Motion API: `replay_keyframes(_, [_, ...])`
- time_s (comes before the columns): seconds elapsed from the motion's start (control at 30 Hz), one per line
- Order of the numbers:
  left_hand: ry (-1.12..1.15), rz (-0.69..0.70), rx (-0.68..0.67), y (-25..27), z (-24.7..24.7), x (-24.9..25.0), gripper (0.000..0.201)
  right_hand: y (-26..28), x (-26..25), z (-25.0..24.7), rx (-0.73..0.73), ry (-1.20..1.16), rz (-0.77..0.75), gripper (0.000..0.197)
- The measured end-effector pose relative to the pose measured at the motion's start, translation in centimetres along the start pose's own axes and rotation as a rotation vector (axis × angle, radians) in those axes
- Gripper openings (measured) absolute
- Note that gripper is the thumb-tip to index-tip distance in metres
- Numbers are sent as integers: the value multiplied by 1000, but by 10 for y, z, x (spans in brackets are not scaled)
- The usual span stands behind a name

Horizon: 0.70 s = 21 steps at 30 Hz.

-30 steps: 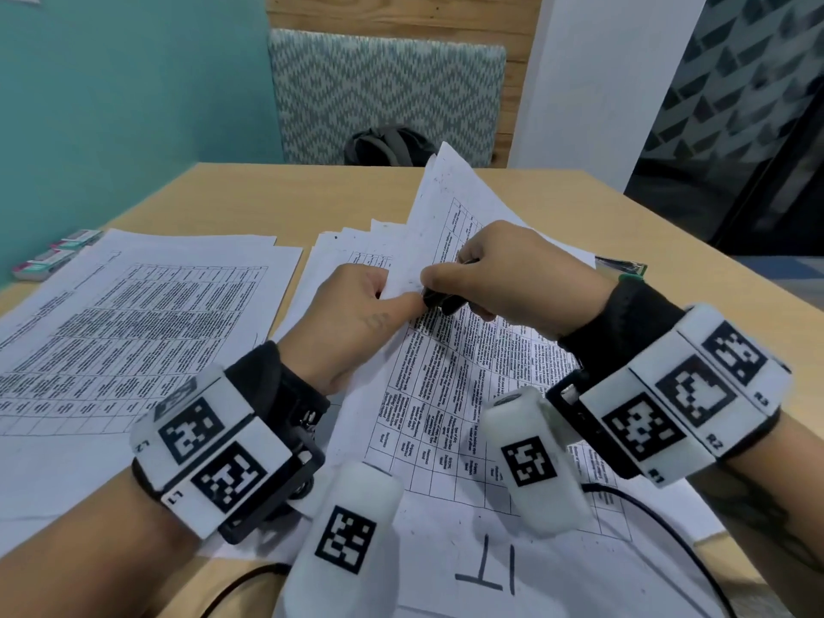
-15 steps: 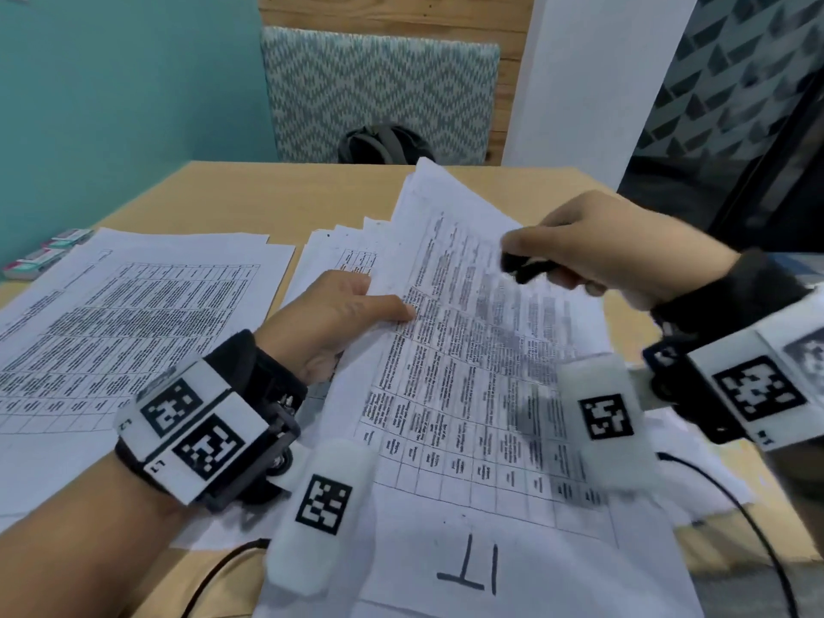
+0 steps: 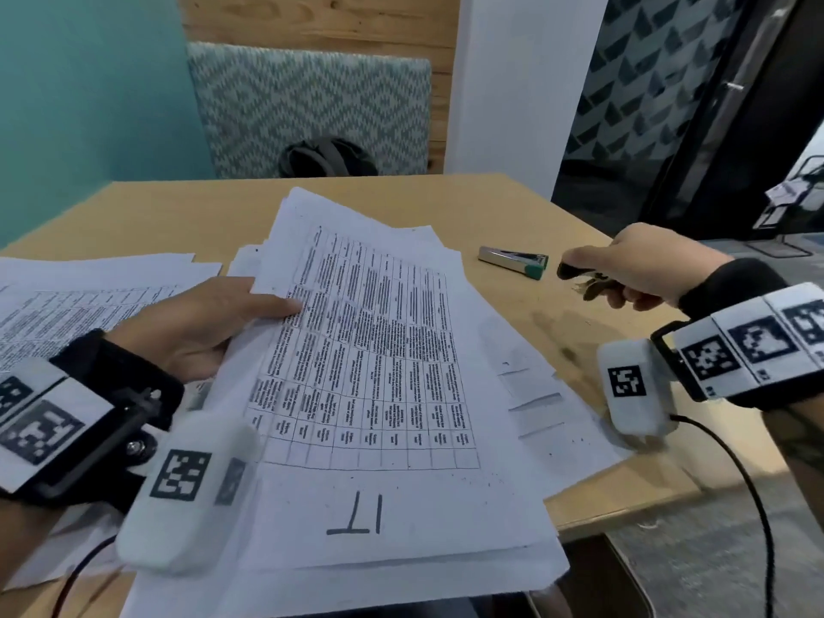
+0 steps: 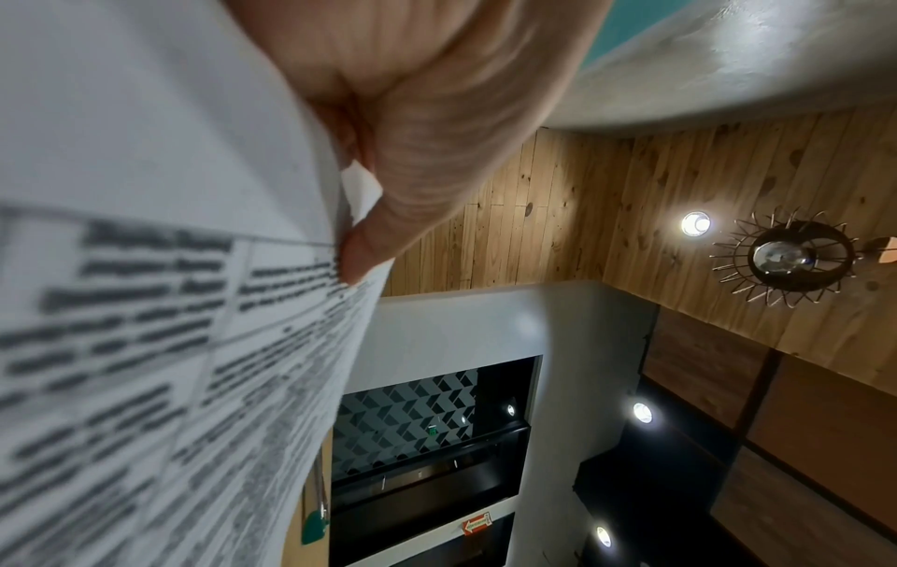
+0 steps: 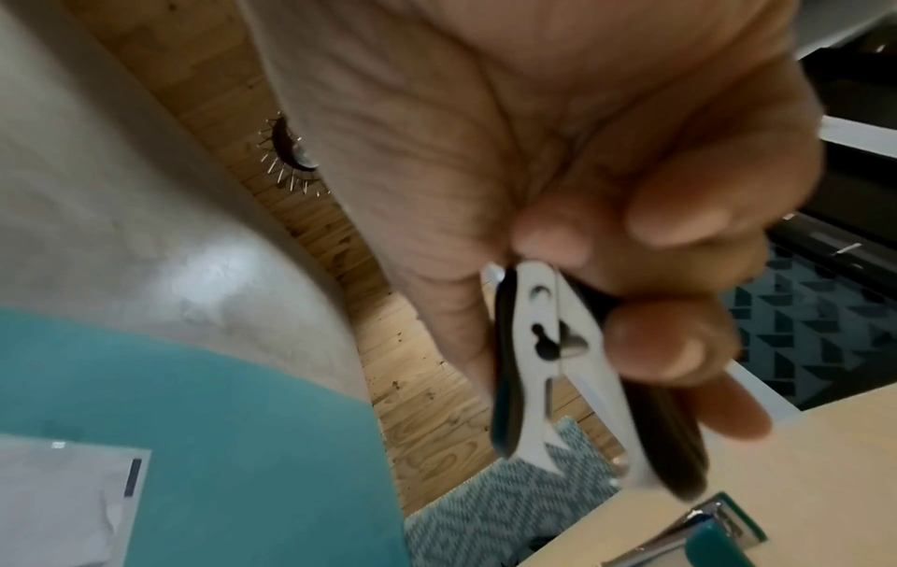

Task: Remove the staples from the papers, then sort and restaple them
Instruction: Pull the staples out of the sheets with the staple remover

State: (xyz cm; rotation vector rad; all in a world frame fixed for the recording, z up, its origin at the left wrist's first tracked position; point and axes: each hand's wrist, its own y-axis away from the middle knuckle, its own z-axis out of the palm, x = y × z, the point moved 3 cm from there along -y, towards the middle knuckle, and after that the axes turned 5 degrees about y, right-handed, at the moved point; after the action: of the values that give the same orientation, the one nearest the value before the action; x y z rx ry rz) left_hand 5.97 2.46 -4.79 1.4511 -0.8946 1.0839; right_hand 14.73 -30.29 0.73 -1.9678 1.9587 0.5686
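Head view looks down; wrist views look up, sharing stapler (image 3: 513, 261)

A: What stands behind the wooden table (image 3: 178, 207)?

B: A chair (image 3: 312, 104) with grey zigzag upholstery at the far edge, a teal wall (image 3: 80, 104) to its left, a white pillar (image 3: 521, 82) to its right.

A: And overhead?

B: A plank ceiling (image 4: 558, 215), round spotlights (image 4: 695, 223), and a spiky wire lamp (image 4: 786, 257).

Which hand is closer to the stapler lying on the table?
The right hand. It holds the staple remover just right of the stapler. The left hand is far off to the left, holding the papers.
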Motion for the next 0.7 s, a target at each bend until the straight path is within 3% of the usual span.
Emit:
replay_keyframes(0.1, [29,5,-136,15,-16,16,62,-1,0,-2,-69,-23,13,43])
replay_keyframes(0.17, [39,-7,-154,26,-39,26,77,0,0,-1,-86,9,-1,46])
replay_keyframes(0.3, [-55,-84,0,50,-91,36,73,8,-13,8,-88,9,-98,42])
replay_keyframes(0.43, [-249,-229,291,59,-170,27,63,39,-61,35,-109,-65,-317,37])
replay_keyframes(0.5, [-357,-275,387,64,-207,20,55,60,-88,54,-190,19,-453,45])
replay_keyframes(0.57, [-463,-268,436,61,-234,15,33,83,-110,75,-337,95,-572,47])
replay_keyframes(0.7, [-831,-280,526,43,-263,1,43,112,-134,104,-498,260,-804,41])
